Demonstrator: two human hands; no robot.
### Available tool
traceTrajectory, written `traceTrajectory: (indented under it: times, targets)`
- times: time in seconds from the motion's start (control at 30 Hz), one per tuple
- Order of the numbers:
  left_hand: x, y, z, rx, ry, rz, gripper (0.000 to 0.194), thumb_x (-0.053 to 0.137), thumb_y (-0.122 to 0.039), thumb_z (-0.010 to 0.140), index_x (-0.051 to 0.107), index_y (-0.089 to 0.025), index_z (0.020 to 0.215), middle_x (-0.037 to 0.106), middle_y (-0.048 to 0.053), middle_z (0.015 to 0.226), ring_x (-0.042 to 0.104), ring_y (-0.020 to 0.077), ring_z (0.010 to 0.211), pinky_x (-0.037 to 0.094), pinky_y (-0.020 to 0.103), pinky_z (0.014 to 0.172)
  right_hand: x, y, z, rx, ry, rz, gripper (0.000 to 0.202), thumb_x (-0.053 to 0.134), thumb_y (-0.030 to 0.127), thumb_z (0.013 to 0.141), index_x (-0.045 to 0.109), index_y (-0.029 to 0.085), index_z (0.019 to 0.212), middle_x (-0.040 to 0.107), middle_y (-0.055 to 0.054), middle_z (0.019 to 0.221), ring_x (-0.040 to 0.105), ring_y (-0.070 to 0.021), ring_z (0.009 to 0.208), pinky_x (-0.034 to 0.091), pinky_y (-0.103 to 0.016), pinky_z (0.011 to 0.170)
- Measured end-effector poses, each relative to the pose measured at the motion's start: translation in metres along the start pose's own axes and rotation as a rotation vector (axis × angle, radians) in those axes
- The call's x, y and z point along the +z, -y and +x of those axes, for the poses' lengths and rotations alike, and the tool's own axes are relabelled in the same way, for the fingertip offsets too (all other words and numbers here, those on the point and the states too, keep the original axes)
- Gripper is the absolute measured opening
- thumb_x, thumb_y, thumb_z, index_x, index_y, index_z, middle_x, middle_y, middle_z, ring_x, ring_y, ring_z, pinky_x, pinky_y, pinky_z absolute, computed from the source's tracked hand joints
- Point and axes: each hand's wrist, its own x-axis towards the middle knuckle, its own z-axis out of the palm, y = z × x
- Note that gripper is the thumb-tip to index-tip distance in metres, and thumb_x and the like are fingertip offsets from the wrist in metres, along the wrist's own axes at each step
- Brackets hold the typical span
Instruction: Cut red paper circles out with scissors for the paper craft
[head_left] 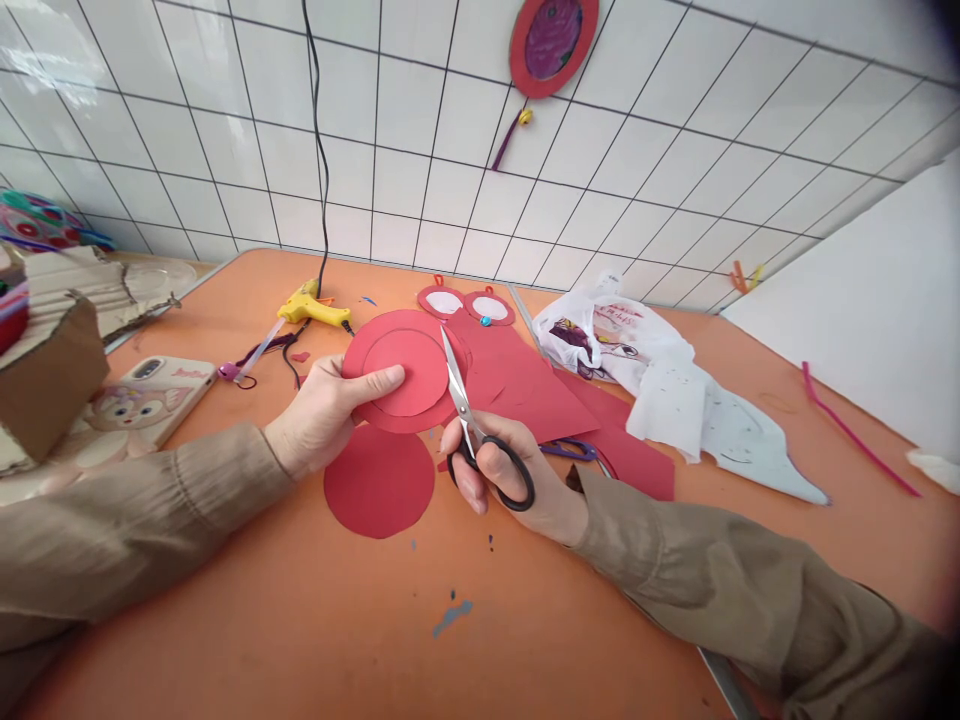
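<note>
My left hand [324,405] pinches a red paper disc [405,328] by its left edge, thumb on top. Within the disc shows a smaller round [420,375]; whether it is cut loose all the way round I cannot tell. In my right hand [525,470] are scissors [465,412] with black handles, blades nearly together and pointing up across the disc's right part. Below the disc, another red paper circle [379,485] lies flat on the table. Red paper sheets [517,385] spread behind my right hand, with purple-handled scissors [570,450] partly under them.
On the orange table [360,640] are a yellow glue gun [311,305] with its cord, two small red rings [465,303], a plastic bag [615,325] and white scraps [720,415]. A phone [161,395] and cardboard box [56,365] stand left. A pink pipe cleaner [855,430] lies right.
</note>
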Motion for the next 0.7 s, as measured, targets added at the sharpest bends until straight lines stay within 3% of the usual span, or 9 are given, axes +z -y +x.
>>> traceTrajectory:
  times: [0.7]
  targets:
    - [-0.0030,-0.0017,0.0026,0.051,0.009,0.002,0.021,0.080,-0.026,0.070,0.077,-0.017,0.089,0.077,0.009,0.097,0.071,0.0242,0.086,0.056,0.030,0.075,-0.0016,-0.0021,0.0015,0.003,-0.008,-0.022,0.049,0.060,0.064,0.079,0.054,0.016,0.084,0.045,0.007,0.050,0.040,-0.0064,0.038,0.032,-0.022,0.042]
